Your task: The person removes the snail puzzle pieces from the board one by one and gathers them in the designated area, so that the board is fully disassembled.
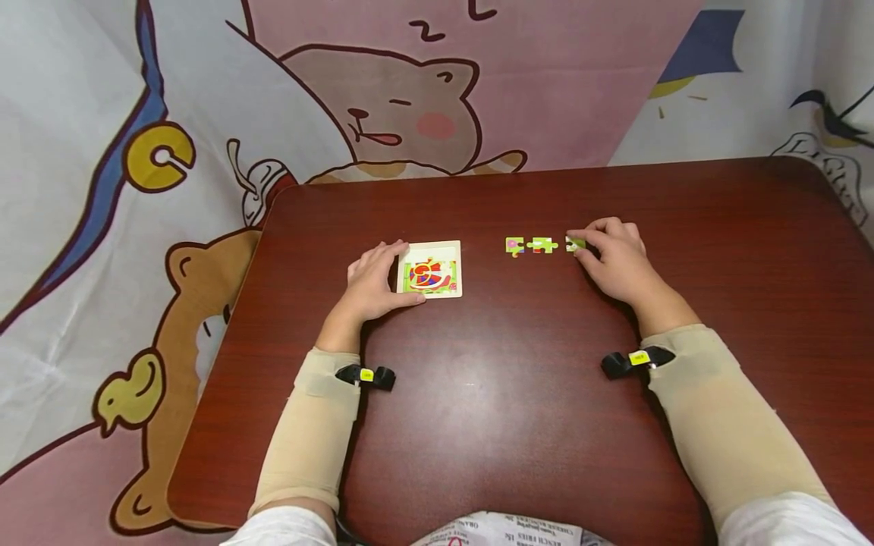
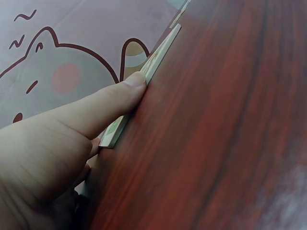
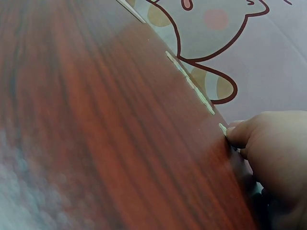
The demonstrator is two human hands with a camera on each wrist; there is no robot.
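A square wooden puzzle tray (image 1: 429, 246) lies flat on the table, its lower part filled with pieces showing a red, yellow and blue picture and a pale strip bare along its top. My left hand (image 1: 374, 284) grips the tray at its left side, thumb along the near edge and forefinger at the far corner. In the left wrist view the thumb (image 2: 110, 103) presses against the tray's edge (image 2: 163, 52). My right hand (image 1: 617, 258) pinches a green puzzle piece (image 1: 572, 244) between thumb and forefinger, close over the table. Left of it lie a green-and-white piece (image 1: 543, 245) and a green-and-pink piece (image 1: 515, 245).
The dark red wooden table (image 1: 478, 425) has rounded corners. Behind it hangs a cloth (image 1: 546, 83) printed with cartoon animals. Each forearm wears a beige sleeve, with a black strap camera (image 1: 617, 365) at the wrist.
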